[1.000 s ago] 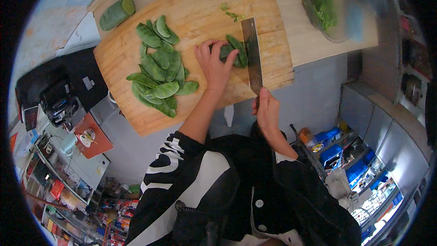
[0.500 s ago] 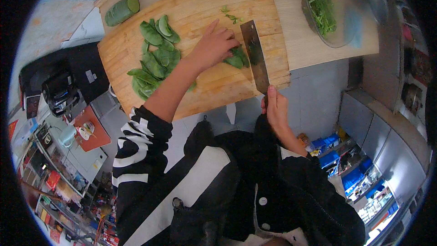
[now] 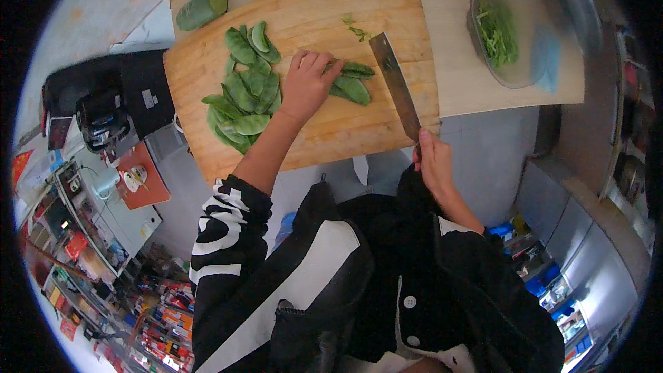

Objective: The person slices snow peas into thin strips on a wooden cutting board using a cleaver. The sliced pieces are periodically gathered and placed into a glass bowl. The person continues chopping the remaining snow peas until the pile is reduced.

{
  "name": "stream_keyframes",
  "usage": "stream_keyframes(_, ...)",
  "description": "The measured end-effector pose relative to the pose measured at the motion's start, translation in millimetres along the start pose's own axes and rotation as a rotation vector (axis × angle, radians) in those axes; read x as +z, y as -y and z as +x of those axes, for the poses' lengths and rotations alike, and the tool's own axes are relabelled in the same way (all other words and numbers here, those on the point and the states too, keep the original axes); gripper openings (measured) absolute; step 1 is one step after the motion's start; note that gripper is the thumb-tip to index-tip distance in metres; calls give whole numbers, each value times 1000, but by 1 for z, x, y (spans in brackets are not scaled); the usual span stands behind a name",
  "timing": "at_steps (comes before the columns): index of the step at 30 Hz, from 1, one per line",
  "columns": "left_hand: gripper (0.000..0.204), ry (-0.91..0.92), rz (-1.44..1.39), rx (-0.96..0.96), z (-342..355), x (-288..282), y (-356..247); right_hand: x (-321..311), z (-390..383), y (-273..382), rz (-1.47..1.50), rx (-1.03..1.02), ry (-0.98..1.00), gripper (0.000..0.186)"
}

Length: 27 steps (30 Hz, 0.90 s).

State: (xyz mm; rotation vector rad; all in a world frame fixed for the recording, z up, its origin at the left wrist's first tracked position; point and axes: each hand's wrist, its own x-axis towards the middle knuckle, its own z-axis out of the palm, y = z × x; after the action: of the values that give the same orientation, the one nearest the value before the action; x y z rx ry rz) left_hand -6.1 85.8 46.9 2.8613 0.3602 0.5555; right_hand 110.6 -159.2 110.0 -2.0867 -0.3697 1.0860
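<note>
My right hand point(image 3: 436, 164) grips the handle of a cleaver point(image 3: 396, 83). Its broad dark blade lies slanted over the right part of the wooden cutting board point(image 3: 311, 148). Near the middle of the board, my left hand point(image 3: 308, 84) is closed at a few flat green bean pods point(image 3: 352, 90), whose ends stick out toward the blade. A gap separates them from the cleaver. Left of that hand is a heap of whole flat green pods point(image 3: 248, 93). Small green scraps point(image 3: 356, 30) lie beyond the blade's tip.
A cut cucumber piece point(image 3: 202, 10) lies beyond the board's far left corner. To the right, a clear bowl point(image 3: 498, 38) holds sliced green strips, beside a blue cloth-like patch point(image 3: 546, 62). A black appliance point(image 3: 103, 114) stands at left.
My left hand has drawn back left from the blade, uncovering more of the pods. The cleaver has shifted slightly right, away from them. The whole view has also shifted.
</note>
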Motion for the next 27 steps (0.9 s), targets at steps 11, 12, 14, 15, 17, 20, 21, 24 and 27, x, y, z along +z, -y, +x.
stream_keyframes(11,12,301,5,304,30,4,17,-21,13,14,-106,-16,96,51)
stream_keyframes(12,11,296,55,336,34,5,17,-22,14,15,-108,-10,98,51)
stream_keyframes(14,9,334,153,393,41,6,17,-25,16,15,-118,-25,111,51)
stream_keyframes(15,8,250,145,384,43,5,16,-27,16,15,-118,-46,117,51)
stream_keyframes(17,8,181,145,355,46,1,14,-30,19,14,-136,-45,115,48)
stream_keyframes(20,9,62,30,198,33,-8,5,-35,25,14,-110,-20,148,49)
stream_keyframes(21,12,16,52,201,25,-10,0,-36,28,14,-84,-14,169,49)
stream_keyframes(24,24,-94,99,148,-7,-9,-23,-35,40,16,-205,-39,228,47)
stream_keyframes(27,34,-89,45,-9,-31,5,-41,-30,50,21,-416,-148,243,44)
